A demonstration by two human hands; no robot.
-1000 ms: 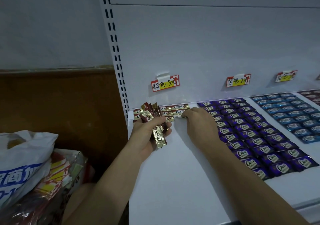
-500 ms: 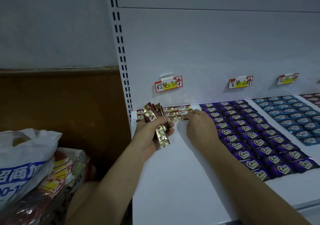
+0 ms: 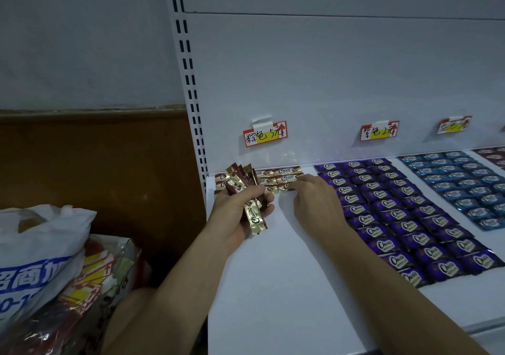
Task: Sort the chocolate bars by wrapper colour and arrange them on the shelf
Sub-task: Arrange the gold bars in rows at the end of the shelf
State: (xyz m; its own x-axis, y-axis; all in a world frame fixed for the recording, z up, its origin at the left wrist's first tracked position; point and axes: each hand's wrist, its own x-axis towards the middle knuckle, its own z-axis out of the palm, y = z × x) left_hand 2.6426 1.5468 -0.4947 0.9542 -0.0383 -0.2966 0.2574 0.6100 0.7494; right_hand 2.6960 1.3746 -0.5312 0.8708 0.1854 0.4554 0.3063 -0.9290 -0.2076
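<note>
Head view. My left hand [image 3: 237, 212] is closed around a bundle of gold-and-brown bars [image 3: 250, 191]. They stand roughly upright with their crimped ends fanning toward the far side, and one gold bar hangs down below the fingers.

My right hand [image 3: 318, 204] reaches to the far left part of the shelf [image 3: 273, 286]. Its fingertips [image 3: 299, 184] are on the right end of a single bar [image 3: 285, 187] at the near edge of the laid gold-and-brown rows [image 3: 287, 174]. Looking over the knuckles, I cannot tell whether it pinches that bar or only presses it flat.

The relation I steer by is the lie of the rows. They sit on the far side of both hands, close to the back panel and under the leftmost price tag [image 3: 265, 133]. Each laid bar has its long axis running left to right. The bundle's bars point the other way, so I judge each one needs about a quarter turn before it goes down.

The bundle is just left of the right hand, near it but apart, so the hand-over is short. The right hand is the nearer one to the bare shelf on the near side of the rows, where I expect the block to grow. The purple bars [image 3: 396, 212] lie just beside it on the right, and the blue bars [image 3: 464, 185] lie farther right.
</note>
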